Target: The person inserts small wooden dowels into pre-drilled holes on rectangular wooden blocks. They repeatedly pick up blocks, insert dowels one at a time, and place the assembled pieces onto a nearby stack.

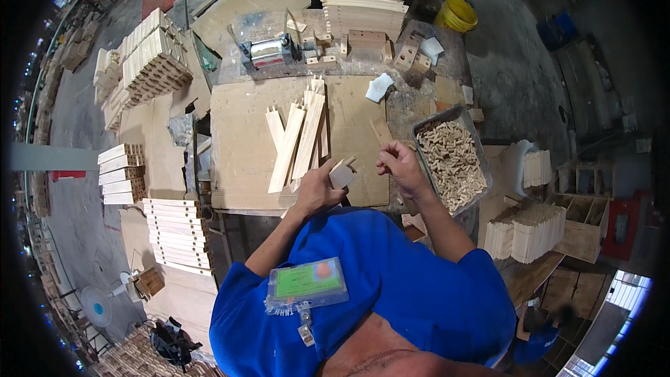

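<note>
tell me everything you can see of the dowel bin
The bin is grey, open-topped and roughly rectangular, with rounded corners; metal or plastic, I cannot tell. Pale, wooden-looking dowels lie heaped loosely inside. It sits at an angle toward the right edge of the bench, beside the right hand; any contact between them is unclear.

No lettering can be read. The clear badge holder [308, 296] on the blue shirt [433, 283] carries a green card [299, 281] with print too small to tell.
</note>
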Action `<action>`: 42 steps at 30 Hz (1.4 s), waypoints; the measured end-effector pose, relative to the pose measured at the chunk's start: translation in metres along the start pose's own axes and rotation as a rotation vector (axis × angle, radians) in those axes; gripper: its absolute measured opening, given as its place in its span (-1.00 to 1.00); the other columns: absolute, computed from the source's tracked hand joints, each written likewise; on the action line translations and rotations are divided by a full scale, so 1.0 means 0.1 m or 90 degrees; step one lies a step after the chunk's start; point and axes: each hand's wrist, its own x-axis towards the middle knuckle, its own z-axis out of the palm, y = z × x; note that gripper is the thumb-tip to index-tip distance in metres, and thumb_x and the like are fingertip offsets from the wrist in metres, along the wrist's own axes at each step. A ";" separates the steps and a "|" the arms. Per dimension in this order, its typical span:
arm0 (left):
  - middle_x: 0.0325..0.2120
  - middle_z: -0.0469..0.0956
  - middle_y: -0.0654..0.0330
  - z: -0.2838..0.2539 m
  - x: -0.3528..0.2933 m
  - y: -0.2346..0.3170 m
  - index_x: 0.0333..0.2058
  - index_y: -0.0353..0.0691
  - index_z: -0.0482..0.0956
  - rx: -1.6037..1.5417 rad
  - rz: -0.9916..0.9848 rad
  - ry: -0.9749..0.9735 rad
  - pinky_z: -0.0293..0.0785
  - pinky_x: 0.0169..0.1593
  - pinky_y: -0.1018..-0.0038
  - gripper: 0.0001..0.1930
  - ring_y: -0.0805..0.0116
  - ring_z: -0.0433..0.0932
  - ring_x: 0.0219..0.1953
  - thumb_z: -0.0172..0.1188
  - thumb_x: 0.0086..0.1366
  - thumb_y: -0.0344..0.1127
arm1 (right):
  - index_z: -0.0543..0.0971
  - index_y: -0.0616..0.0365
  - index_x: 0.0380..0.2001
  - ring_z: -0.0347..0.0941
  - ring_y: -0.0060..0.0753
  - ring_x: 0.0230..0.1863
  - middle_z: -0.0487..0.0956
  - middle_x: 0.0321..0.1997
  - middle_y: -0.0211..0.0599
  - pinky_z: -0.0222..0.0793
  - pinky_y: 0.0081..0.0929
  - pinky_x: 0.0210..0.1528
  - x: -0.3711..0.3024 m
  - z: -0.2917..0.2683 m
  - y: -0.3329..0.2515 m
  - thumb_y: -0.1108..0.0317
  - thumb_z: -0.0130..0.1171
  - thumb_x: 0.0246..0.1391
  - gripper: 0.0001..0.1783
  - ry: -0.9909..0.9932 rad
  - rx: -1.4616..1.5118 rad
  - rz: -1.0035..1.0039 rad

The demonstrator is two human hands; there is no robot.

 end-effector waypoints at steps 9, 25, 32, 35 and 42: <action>-0.36 0.72 -0.18 -0.10 0.10 -0.01 -0.18 -0.19 0.59 -0.013 0.017 0.021 0.64 -0.16 0.01 -0.63 -0.24 0.72 -0.27 0.44 0.04 -0.23 | 0.51 0.33 0.08 0.71 -0.25 -0.03 0.62 -0.03 -0.11 0.72 -0.39 0.08 -0.13 -0.31 0.38 0.58 0.20 0.33 -0.72 0.002 0.180 0.066; -0.42 0.69 -0.17 -0.08 0.17 0.06 -0.18 -0.18 0.57 0.024 0.032 0.057 0.62 -0.19 -0.03 -0.62 -0.26 0.70 -0.29 0.44 0.03 -0.22 | 0.69 0.23 -0.07 0.65 -0.49 -0.31 0.69 -0.29 -0.26 0.54 -0.41 -0.29 -0.25 0.24 -0.57 0.38 0.29 0.35 -0.82 -0.026 -0.417 -0.287; -0.40 0.70 -0.13 -0.15 0.15 0.18 -0.19 -0.18 0.57 0.036 0.037 0.064 0.62 -0.18 0.01 -0.62 -0.22 0.71 -0.27 0.46 0.03 -0.24 | 0.69 0.24 -0.13 0.63 -0.06 -0.34 0.68 -0.30 -0.08 0.51 -0.21 -0.25 -0.24 0.37 -0.73 0.38 0.30 0.30 -0.84 -0.092 -0.529 -0.447; -0.41 0.70 -0.12 -0.16 0.15 0.19 -0.19 -0.17 0.57 0.045 0.041 0.061 0.62 -0.19 0.01 -0.62 -0.22 0.70 -0.28 0.47 0.03 -0.24 | 0.68 0.23 -0.18 0.63 0.06 -0.28 0.67 -0.28 -0.02 0.51 -0.16 -0.22 -0.22 0.37 -0.67 0.36 0.30 0.30 -0.84 -0.112 -0.552 -0.452; -0.48 0.65 -0.06 -0.19 0.12 0.16 -0.15 -0.11 0.53 0.099 0.110 0.053 0.59 -0.27 0.01 -0.54 -0.17 0.69 -0.36 0.50 -0.03 -0.21 | 0.66 0.23 -0.16 0.62 0.08 -0.31 0.65 -0.31 -0.01 0.51 -0.17 -0.25 -0.19 0.31 -0.65 0.37 0.27 0.33 -0.85 -0.131 -0.617 -0.519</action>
